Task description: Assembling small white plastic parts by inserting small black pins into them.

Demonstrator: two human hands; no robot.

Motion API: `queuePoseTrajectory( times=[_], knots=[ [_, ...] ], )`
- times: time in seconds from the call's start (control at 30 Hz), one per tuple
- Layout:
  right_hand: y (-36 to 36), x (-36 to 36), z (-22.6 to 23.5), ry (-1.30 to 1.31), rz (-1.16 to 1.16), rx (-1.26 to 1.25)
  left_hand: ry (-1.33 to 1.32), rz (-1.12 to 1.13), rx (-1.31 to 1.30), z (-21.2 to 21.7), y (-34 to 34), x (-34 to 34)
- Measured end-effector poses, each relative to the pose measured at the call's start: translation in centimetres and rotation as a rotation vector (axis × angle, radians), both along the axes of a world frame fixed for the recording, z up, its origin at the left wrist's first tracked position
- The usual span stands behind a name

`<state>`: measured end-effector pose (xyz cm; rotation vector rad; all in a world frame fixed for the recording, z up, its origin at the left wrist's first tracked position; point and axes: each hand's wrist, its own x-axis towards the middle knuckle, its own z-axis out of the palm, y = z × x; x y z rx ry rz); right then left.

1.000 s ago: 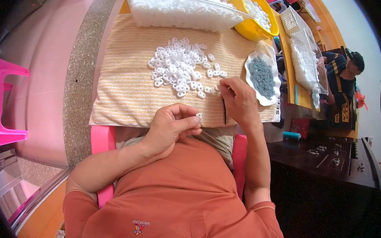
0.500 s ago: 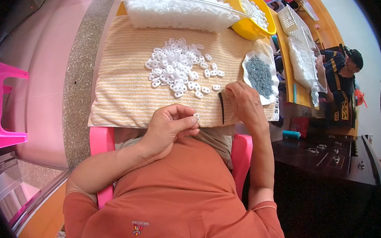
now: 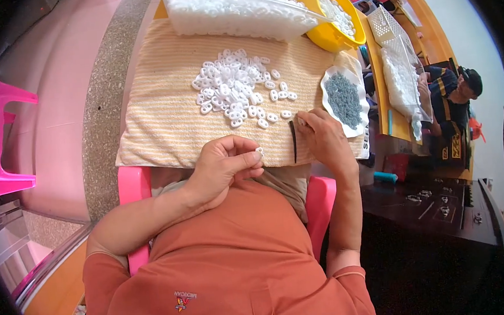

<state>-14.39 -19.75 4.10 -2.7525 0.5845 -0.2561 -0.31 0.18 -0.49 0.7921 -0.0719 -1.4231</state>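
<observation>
1. Your left hand point(image 3: 226, 162) is curled nearly closed at the near edge of the striped cloth point(image 3: 162, 111). Its thumb and fingertips pinch one small white ring piece point(image 3: 260, 152).
2. Your right hand point(image 3: 320, 133) rests on the cloth to the right of the left hand, fingers bent down. It holds a thin dark tool point(image 3: 293, 141), which stands nearly upright beside the thumb; the exact grip on it is partly hidden.
3. The two hands are near each other but apart, with the tool between them.
4. The loose pile of white ring pieces point(image 3: 233, 89) lies on the cloth beyond both hands. Its nearest pieces lie just beside the right fingertips.
5. A white dish of small grey parts point(image 3: 343, 99) sits just beyond and to the right of the right hand.
6. A clear tray point(image 3: 237, 14) full of white pieces and a yellow bowl point(image 3: 328, 34) stand at the far edge of the cloth.
</observation>
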Motion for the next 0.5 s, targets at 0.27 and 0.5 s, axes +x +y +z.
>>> queuePoseTrajectory(
  times=[0.27,0.5],
  knots=[
    [0.8,-1.2,-1.0,-0.159,-0.185,0.547,0.003,-0.003,-0.004,0.0,-0.1,0.1],
    [4.0,-1.1,-2.6,-0.311,-0.069,1.120,0.009,-0.004,0.001,0.0,-0.1,0.1]
  ],
)
